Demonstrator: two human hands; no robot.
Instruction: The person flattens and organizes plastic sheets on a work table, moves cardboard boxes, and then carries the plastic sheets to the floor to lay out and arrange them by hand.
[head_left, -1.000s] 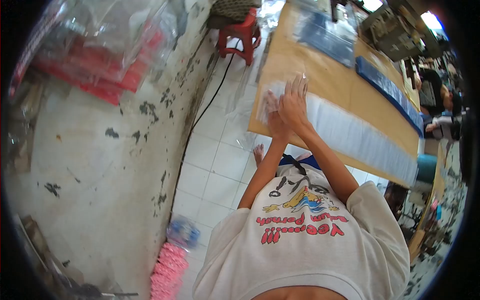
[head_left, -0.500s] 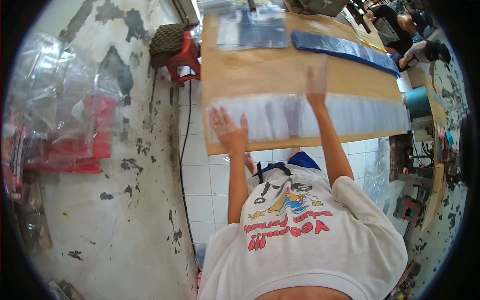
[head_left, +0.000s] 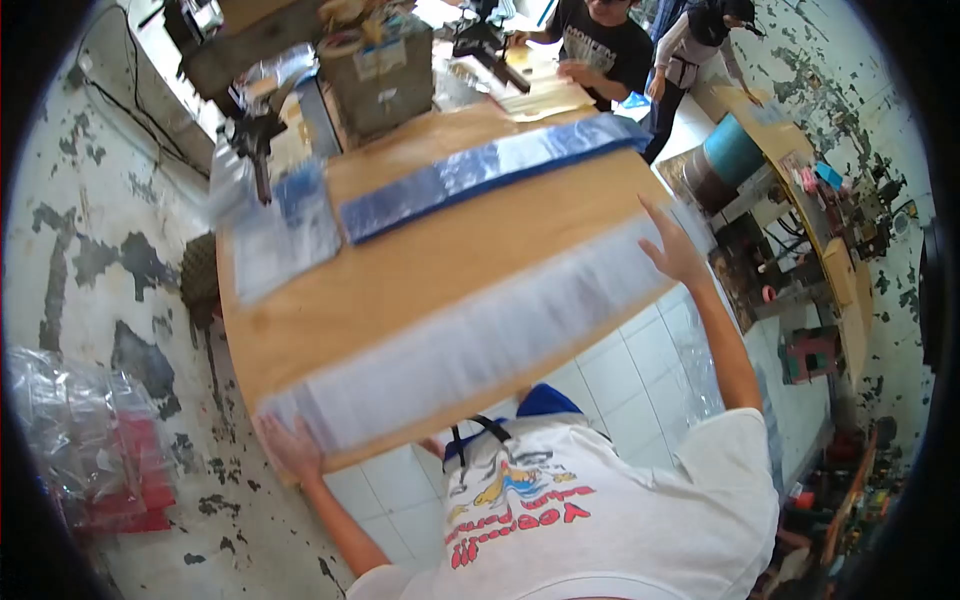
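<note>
A long band of clear, whitish plastic (head_left: 480, 320) lies along the near edge of the brown-covered table (head_left: 390, 285). It looks like overlapping sheets or bags, though motion blurs it. At its left end, my left hand (head_left: 290, 447) rests palm down with fingers extended, partly smeared. My right hand (head_left: 676, 246) is at the far right end, thumb and fingers spread over the plastic. Neither hand grips anything. Beyond the band lies a long blue plastic-wrapped stack (head_left: 490, 175). Clear and bluish plastic sheets (head_left: 290, 235) sit at the table's left side.
A grey box (head_left: 378, 85) and dark clamp-like metal parts (head_left: 258, 150) stand at the back. Two people (head_left: 600, 50) work beyond the table. A teal drum (head_left: 738, 150) stands right. Plastic bags (head_left: 90, 440) hang on the left wall.
My hands have moved apart to opposite ends of the plastic band; the right one came down from a blurred sweep over its middle. The view has turned, so the table appears tilted.
</note>
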